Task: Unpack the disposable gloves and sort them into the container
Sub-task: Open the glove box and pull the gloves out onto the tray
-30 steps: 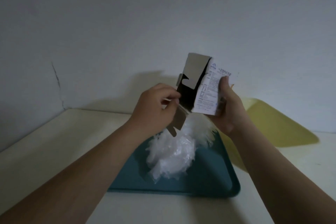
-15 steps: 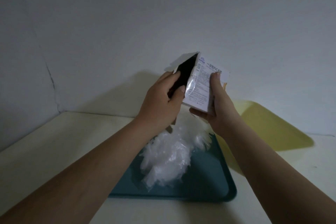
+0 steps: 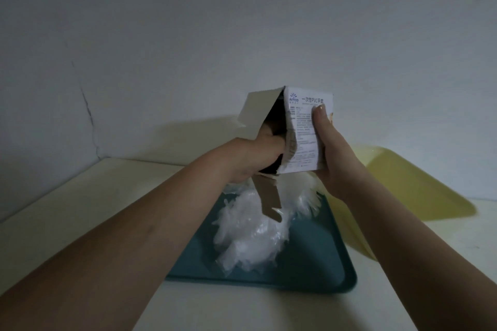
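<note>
I see R hand (image 3: 333,158) gripping the glove box (image 3: 304,137) over teal tray (image 3: 322,263) w/ glove pile (image 3: 250,236); L hand (image 3: 250,158) fingers hidden inside, can't tell grip.

Pale bench (image 3: 94,209) runs across the bottom of the frame, teal tray (image 3: 336,263) sitting lower middle, yellow tray (image 3: 416,191) right beside it, mid right.

Both bare forearms are raised from the lower corners toward the middle. The left hand (image 3: 255,158) is sunk in the open side of the box (image 3: 304,137), its fingers hidden inside. The box is gripped by the right hand (image 3: 336,161), with the thumb laid along its printed face.
</note>
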A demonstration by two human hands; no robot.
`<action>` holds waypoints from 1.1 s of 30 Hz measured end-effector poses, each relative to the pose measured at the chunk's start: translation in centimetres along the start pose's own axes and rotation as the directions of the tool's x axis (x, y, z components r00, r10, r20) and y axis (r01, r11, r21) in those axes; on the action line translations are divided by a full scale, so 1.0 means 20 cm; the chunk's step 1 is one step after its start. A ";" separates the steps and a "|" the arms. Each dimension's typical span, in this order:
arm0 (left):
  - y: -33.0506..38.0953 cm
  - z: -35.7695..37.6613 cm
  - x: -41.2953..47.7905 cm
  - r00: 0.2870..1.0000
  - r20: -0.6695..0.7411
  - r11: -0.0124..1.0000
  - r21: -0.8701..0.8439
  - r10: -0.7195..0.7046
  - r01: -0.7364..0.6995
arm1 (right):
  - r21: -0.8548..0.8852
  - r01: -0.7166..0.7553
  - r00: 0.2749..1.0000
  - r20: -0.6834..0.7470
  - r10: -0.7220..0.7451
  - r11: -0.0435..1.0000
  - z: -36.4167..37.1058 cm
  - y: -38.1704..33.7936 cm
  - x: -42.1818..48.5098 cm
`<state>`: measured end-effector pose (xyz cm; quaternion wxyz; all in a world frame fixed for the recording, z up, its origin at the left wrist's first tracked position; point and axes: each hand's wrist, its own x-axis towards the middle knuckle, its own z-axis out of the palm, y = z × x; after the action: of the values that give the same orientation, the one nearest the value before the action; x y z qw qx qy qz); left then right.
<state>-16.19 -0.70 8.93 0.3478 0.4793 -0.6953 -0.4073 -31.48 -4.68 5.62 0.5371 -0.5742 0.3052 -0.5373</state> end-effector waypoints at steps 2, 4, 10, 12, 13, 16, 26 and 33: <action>-0.03 -0.02 0.02 0.998 -0.013 0.998 0.024 -0.057 0.057 | -0.015 -0.011 0.999 -0.030 0.010 1.000 -0.01 0.01 0.00; -0.04 -0.03 -0.01 0.992 0.011 0.992 0.012 -0.124 0.124 | -0.019 -0.028 0.998 -0.063 0.026 0.999 -0.01 0.03 0.00; -0.05 -0.07 -0.03 0.992 -0.118 0.976 -0.218 -0.048 0.022 | -0.058 -0.020 0.987 -0.162 0.011 0.998 -0.04 0.05 0.02; -0.03 -0.09 -0.06 0.990 -0.143 0.985 -0.166 0.013 -0.037 | -0.102 -0.039 0.987 -0.158 0.023 0.994 -0.03 0.05 0.03; -0.04 -0.10 -0.07 0.983 -0.174 0.993 -0.091 0.060 -0.077 | -0.152 -0.065 0.988 -0.147 0.042 0.986 -0.01 0.04 0.03; -0.06 -0.16 -0.10 0.937 -0.305 0.985 0.050 0.172 -0.165 | -0.389 -0.079 0.986 -0.163 0.016 0.918 0.07 0.06 0.04; -0.12 -0.40 -0.24 0.827 -0.431 0.717 0.695 0.361 0.050 | -0.959 0.029 0.976 0.088 0.199 0.281 0.24 0.14 -0.02; -0.43 -0.38 -0.34 0.939 -0.343 0.194 0.922 0.007 0.335 | -0.986 0.166 0.943 0.153 0.295 -0.021 0.38 0.27 -0.07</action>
<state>-4.23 2.18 3.78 0.0160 0.7128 -0.6842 0.1534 -23.41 -2.43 1.28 0.0311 -0.8462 0.5310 -0.0299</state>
